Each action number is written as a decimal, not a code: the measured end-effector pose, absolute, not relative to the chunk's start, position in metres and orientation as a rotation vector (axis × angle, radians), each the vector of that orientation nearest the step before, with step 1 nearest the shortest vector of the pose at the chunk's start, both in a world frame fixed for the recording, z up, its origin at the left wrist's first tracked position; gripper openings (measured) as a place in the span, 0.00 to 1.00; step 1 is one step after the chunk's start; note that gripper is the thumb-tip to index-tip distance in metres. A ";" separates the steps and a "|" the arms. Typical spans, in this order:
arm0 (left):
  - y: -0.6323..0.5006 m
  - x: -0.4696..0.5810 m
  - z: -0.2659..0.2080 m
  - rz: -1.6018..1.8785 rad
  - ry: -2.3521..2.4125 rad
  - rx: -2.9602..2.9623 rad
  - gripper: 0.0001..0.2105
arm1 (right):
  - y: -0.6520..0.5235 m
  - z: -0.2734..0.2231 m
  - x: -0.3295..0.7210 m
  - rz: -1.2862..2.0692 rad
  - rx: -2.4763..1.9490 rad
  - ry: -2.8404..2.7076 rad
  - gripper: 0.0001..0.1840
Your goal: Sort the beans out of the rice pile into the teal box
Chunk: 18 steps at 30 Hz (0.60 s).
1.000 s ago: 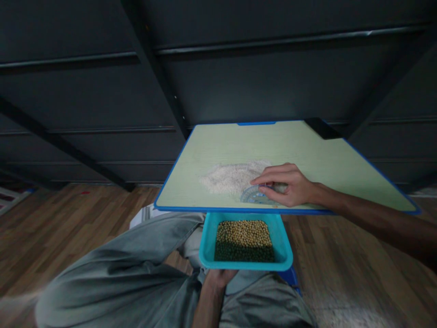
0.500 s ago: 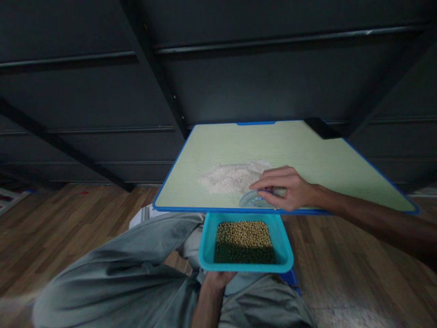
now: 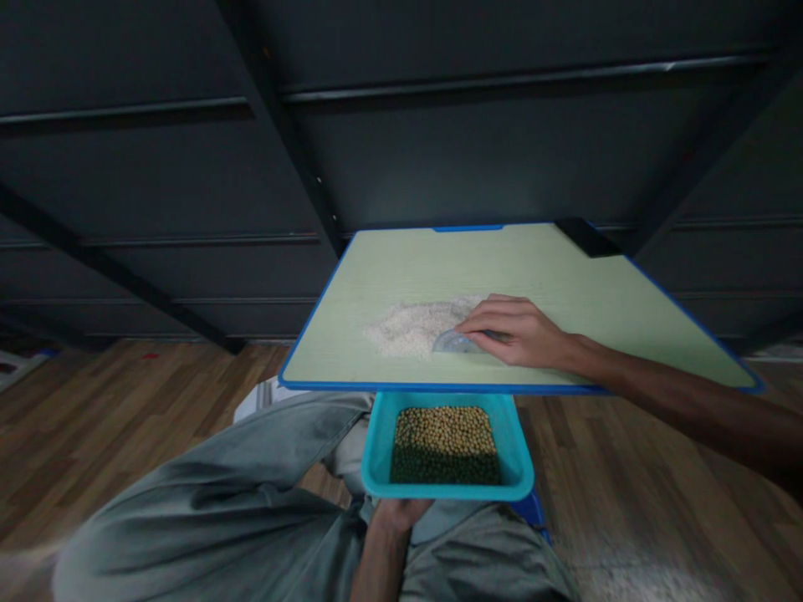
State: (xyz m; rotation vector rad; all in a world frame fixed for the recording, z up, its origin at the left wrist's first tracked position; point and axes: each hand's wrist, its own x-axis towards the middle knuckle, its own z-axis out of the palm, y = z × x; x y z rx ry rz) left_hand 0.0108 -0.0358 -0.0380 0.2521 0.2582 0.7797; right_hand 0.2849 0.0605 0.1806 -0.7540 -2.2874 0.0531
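Observation:
Between the thumb and fingers of my right hand (image 3: 509,328) is a clear, bluish protractor (image 3: 450,342), its curved side touching the near right of a pile of white rice-like grains (image 3: 411,328). The pile lies spread on a pale green tabletop (image 3: 339,355) with a blue edge. Below that edge, my left hand (image 3: 401,512) supports a turquoise tray (image 3: 524,468) from underneath; most of its fingers are hidden. Round yellowish beans (image 3: 445,425) cover the tray's bottom, and its near half looks dark green in shade.
A flat black object (image 3: 586,237), perhaps a phone, lies at the table's far right corner. Behind the table rises a dark panelled wall (image 3: 477,159). My crossed legs (image 3: 232,493) are under the table's near side, on a wood-look floor (image 3: 627,477).
My right hand with the protractor has moved away from the table's near edge, up to the pile. My left hand and the tray stay in place.

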 end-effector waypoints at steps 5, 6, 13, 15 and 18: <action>-0.036 0.011 -0.040 0.805 0.184 0.241 0.20 | 0.067 0.182 0.292 -0.119 -0.835 -2.316 0.12; -0.036 0.011 -0.040 0.807 0.182 0.242 0.20 | 0.068 0.182 0.293 -0.153 -0.856 -2.311 0.12; -0.035 0.012 -0.040 0.828 0.201 0.259 0.21 | 0.075 0.184 0.300 -0.310 -0.986 -2.316 0.13; -0.035 0.011 -0.042 0.821 0.194 0.267 0.22 | 0.076 0.184 0.300 -0.323 -1.015 -2.309 0.13; -0.034 0.011 -0.043 0.797 0.128 0.265 0.23 | 0.075 0.183 0.298 -0.281 -0.996 -2.297 0.13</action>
